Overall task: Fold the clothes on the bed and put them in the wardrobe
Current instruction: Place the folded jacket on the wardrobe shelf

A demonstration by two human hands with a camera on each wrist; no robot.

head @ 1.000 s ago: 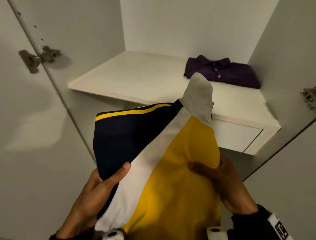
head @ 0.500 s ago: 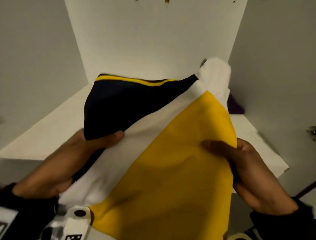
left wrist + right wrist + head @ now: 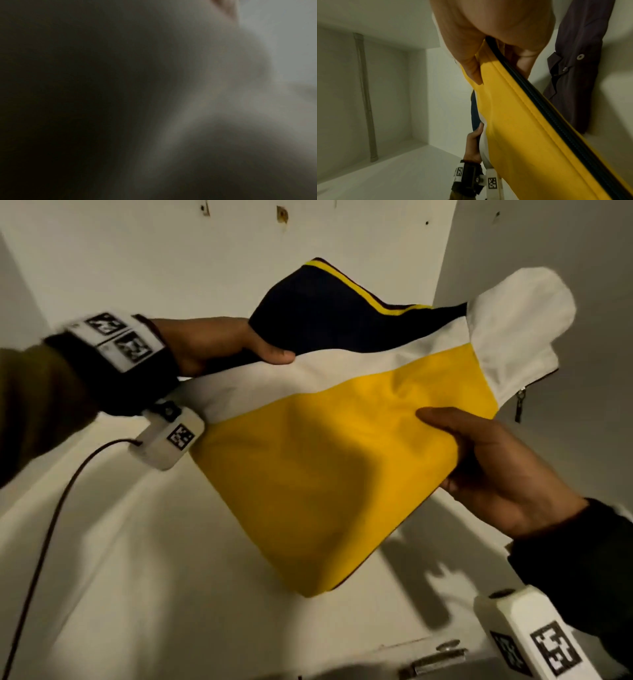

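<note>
Both hands hold the folded jacket [image 3: 329, 460] above the white shelf [image 3: 144, 559]. On the jacket's near right edge, the right hand [image 3: 493, 474] pinches the yellow panel, thumb on top and fingers beneath, by the dark zip [image 3: 544, 115]. On its left edge, the left hand [image 3: 219, 344] grips the navy part, thumb over the cloth. Beyond the jacket, a purple shirt [image 3: 583, 65] lies on the shelf. The left wrist view is a blur.

Two hands [image 3: 219, 344] [image 3: 496, 470], one folded jacket [image 3: 342, 460], seemingly one purple shirt [image 3: 583, 54].
</note>
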